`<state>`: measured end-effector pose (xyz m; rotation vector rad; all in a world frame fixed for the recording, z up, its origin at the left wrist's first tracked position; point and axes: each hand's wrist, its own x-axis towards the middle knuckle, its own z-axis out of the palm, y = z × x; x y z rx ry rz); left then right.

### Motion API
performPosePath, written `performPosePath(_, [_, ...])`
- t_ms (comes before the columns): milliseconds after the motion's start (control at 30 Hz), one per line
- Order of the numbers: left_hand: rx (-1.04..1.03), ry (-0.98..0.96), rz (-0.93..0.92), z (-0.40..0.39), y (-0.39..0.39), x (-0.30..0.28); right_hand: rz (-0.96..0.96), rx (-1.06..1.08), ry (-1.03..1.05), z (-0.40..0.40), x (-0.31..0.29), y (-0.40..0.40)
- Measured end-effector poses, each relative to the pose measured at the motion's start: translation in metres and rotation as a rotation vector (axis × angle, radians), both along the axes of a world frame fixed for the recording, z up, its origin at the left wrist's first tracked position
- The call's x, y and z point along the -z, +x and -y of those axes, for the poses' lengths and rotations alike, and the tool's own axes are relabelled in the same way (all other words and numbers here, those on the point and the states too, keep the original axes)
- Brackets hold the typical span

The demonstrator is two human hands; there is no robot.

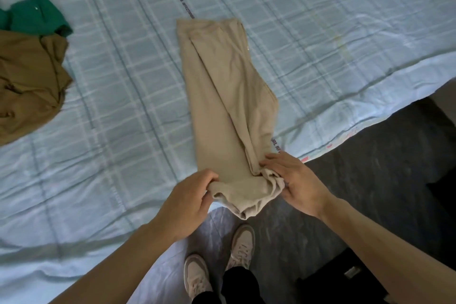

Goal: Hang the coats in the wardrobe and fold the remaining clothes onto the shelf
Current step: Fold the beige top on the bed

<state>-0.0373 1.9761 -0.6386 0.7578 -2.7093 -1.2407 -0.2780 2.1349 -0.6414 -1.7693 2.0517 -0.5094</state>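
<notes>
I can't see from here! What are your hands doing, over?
Left hand and right hand both gripping near end of beige trousers. Trousers folded lengthwise on bed. Nothing in the way.

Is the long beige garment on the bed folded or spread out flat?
Folded lengthwise: the long beige garment lies as a narrow strip with overlapping layers. Left hand and right hand grip its near end.

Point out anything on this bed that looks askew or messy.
The long beige folded garment lies slanted across the light blue checked bedspread, its near end bunched where both hands grip it at the bed's edge. At the left, a brown garment and a green garment lie crumpled, unfolded.
</notes>
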Motion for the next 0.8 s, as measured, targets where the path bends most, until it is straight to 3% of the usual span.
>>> performPosePath(167, [-0.073, 0.244, -0.04, -0.004, 0.006, -0.026, 0.25, 0.005, 0.168, -0.009, -0.024, 0.01])
performPosePath(300, [-0.243, 0.281, -0.156, 0.011, -0.01, -0.043, 0.483, 0.241, 0.084, 0.009, -0.04, 0.001])
performPosePath(433, [-0.369, 0.332, -0.228, 0.036, -0.037, -0.054, 0.616, 0.343, 0.026, 0.039, -0.047, -0.008])
performPosePath(700, [-0.55, 0.257, -0.287, 0.091, -0.096, -0.063, 0.592, 0.529, -0.034, 0.108, -0.058, -0.041])
performPosePath(800, [-0.619, 0.319, -0.309, 0.111, -0.115, -0.062, 0.611, 0.615, -0.047, 0.134, -0.052, -0.055])
